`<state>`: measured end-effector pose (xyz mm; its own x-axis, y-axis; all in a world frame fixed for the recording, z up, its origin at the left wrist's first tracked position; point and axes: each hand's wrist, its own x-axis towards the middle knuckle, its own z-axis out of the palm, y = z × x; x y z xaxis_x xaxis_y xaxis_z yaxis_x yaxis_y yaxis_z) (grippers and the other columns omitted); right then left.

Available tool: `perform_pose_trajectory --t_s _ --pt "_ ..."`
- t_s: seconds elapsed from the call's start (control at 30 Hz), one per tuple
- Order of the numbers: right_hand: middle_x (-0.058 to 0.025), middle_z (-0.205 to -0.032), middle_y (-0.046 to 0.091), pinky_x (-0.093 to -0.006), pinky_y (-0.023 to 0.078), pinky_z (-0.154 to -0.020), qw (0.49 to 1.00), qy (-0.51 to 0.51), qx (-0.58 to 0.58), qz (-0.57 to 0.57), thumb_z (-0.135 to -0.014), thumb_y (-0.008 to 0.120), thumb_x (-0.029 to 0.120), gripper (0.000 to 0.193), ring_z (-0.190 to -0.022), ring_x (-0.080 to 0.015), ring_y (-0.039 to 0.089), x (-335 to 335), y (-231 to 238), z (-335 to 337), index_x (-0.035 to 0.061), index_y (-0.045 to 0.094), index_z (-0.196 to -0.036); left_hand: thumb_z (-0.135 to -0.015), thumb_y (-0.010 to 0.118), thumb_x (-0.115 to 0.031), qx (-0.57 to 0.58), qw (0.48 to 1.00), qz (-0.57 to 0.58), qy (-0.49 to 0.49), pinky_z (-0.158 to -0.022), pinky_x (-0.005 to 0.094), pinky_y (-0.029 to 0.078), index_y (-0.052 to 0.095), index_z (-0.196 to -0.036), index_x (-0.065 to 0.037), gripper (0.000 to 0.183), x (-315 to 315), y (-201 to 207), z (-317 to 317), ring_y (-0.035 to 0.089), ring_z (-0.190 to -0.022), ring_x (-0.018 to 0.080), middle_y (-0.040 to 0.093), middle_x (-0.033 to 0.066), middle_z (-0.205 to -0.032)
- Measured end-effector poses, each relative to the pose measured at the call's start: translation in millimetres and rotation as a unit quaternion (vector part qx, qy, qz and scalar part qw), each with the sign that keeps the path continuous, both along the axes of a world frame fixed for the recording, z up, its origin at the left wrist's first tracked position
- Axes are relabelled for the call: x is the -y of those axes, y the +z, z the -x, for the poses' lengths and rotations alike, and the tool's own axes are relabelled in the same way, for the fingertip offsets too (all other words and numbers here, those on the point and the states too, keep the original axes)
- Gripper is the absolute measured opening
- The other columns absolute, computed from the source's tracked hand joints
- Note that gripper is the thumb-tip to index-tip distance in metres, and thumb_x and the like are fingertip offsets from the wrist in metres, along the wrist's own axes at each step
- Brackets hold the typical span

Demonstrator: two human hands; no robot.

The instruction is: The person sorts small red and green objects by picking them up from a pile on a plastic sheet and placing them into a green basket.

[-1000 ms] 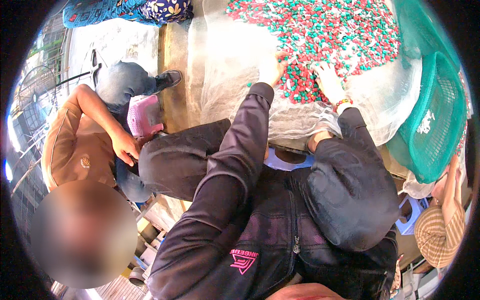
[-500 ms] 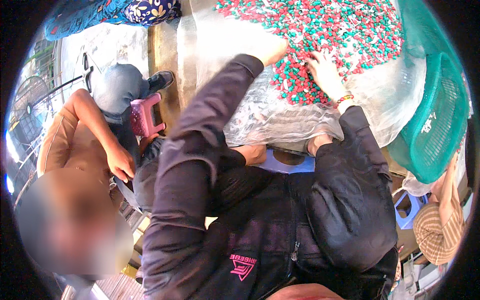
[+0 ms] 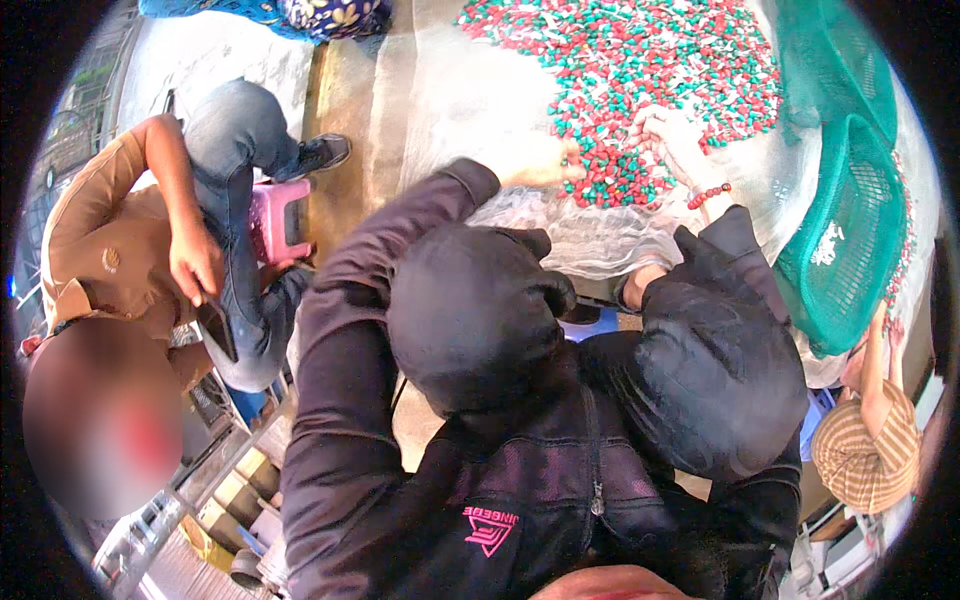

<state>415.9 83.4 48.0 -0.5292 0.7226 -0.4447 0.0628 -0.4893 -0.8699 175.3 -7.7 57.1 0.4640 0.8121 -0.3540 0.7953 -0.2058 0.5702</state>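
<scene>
Heap of small red, green and white pieces (image 3: pixel 655 75) spreads over a pale mesh sheet (image 3: pixel 770 165) from the upper edge of the frame down past its upper centre, where it narrows. That narrow end lies between the hands: just right of the left hand (image 3: pixel 545 162), to the lower left of the right hand (image 3: pixel 665 130). The right hand, reaching over the heap, is farther in; the left is at the heap's left edge. The right fingers curl inward; the left fingers, washed out by glare, dip to the pieces. Whether either hand grips any, I cannot tell.
</scene>
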Motion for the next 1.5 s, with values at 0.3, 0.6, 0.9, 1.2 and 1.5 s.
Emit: perform_pose_trajectory --t_s 0.3,0.6,0.9,1.2,1.5 --pt "-0.0098 -0.078 0.058 -0.0375 0.046 -0.066 0.860 0.204 0.302 -0.357 -0.090 0.052 0.022 0.020 -0.071 -0.0266 0.058 4 -39 13 0.0076 0.051 -0.104 -0.077 0.054 -0.015 -0.013 0.968 -0.222 -0.116 -0.056 0.0386 0.050 0.056 -0.090 -0.007 0.015 17 -99 3 0.062 -0.075 0.0271 0.059 0.0099 -0.076" --pt "-0.0075 -0.064 0.057 -0.0351 0.048 -0.047 0.551 0.348 0.492 -0.577 -0.080 0.049 0.010 0.043 -0.056 -0.0236 0.061 40 -87 33 0.0074 0.045 -0.123 -0.090 0.041 -0.027 0.400 0.883 0.116 0.216 -0.044 0.0282 0.036 0.050 -0.081 -0.008 0.023 -12 -74 30 0.045 -0.055 0.0121 0.047 0.0011 -0.069" --pt "0.0010 -0.067 0.041 -0.0237 0.033 -0.052 0.992 0.025 0.026 0.124 -0.093 0.048 0.022 0.018 -0.058 -0.0113 0.040 10 -17 6 0.0055 0.052 -0.089 -0.085 0.056 -0.035 0.361 0.868 0.239 0.243 -0.045 0.0253 0.037 0.060 -0.084 -0.007 0.029 -75 -42 27 0.047 -0.053 0.0104 0.050 -0.0009 -0.064" --pt "-0.0052 -0.071 0.044 -0.0238 0.035 -0.058 0.977 0.056 -0.190 0.075 -0.089 0.052 0.027 0.027 -0.068 -0.0123 0.044 12 51 -45 0.0065 0.046 -0.073 -0.081 0.057 -0.021 -0.054 0.975 -0.182 -0.119 -0.064 0.0401 0.051 0.057 -0.088 -0.008 0.014 -75 -95 -4 0.063 -0.076 0.0278 0.061 0.0104 -0.077" --pt "0.0041 -0.063 0.044 -0.0223 0.030 -0.048 0.992 0.019 0.126 0.008 -0.090 0.052 0.026 0.021 -0.052 -0.0060 0.037 18 -7 -52 0.0067 0.060 -0.094 -0.086 0.048 -0.029 0.471 0.787 0.318 0.240 -0.041 0.0213 0.022 0.047 -0.075 -0.015 0.018 -92 -48 14 0.029 -0.049 0.0041 0.033 -0.0078 -0.059"
